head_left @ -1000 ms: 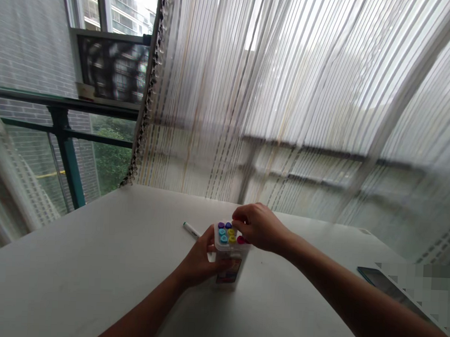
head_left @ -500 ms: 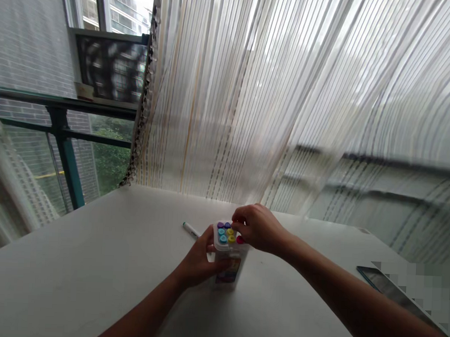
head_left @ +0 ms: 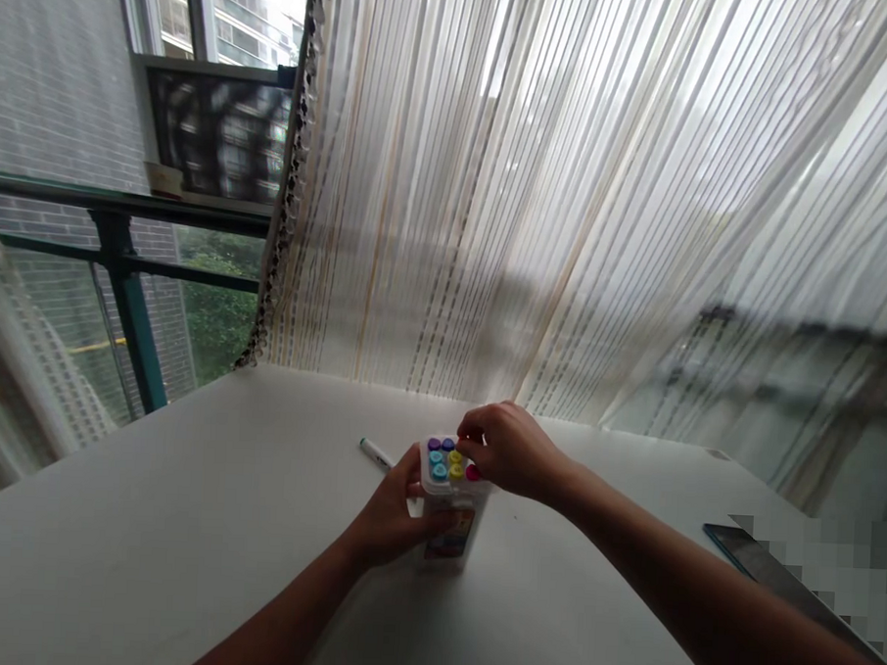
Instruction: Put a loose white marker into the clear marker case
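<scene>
A clear plastic marker box (head_left: 451, 524) stands upright on the white table (head_left: 186, 517), filled with several markers whose coloured caps (head_left: 445, 458) face up. My left hand (head_left: 395, 512) is wrapped round the box's left side and steadies it. My right hand (head_left: 508, 448) hovers over the box's far right corner, fingertips pinched on a marker cap there; which marker is hidden by the fingers. A loose white marker with a green tip (head_left: 376, 453) lies on the table just behind my left hand.
A dark flat device (head_left: 743, 549) lies at the table's right edge. A sheer striped curtain (head_left: 567, 201) hangs behind the table, billowing. A window with a green railing (head_left: 122, 279) is at the left.
Both hands and the box stay almost still. The curtain has swung further out on the right side.
</scene>
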`<control>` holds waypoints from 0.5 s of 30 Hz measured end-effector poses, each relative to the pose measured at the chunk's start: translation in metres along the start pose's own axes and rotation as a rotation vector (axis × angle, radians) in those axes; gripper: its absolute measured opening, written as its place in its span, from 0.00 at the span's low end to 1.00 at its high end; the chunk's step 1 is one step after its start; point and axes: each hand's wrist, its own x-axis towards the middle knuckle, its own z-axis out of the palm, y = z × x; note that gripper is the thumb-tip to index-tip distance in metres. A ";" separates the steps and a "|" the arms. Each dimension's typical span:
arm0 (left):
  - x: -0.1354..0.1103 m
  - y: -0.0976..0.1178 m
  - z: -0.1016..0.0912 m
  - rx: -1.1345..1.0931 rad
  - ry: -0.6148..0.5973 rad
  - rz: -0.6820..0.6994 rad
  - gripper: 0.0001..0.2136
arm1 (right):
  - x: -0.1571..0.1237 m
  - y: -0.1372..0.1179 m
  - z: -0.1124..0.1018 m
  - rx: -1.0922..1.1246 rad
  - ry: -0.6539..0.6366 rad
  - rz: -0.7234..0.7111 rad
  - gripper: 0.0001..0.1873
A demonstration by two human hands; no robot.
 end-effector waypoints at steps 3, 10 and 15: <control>0.000 -0.001 0.000 -0.001 0.002 -0.005 0.21 | 0.000 0.000 0.000 0.019 0.005 -0.008 0.09; 0.001 -0.001 0.000 0.001 0.003 -0.014 0.22 | 0.000 0.003 -0.002 0.066 0.011 -0.006 0.09; 0.001 -0.001 0.001 -0.010 0.005 -0.014 0.22 | -0.001 0.007 -0.003 0.108 0.035 -0.002 0.09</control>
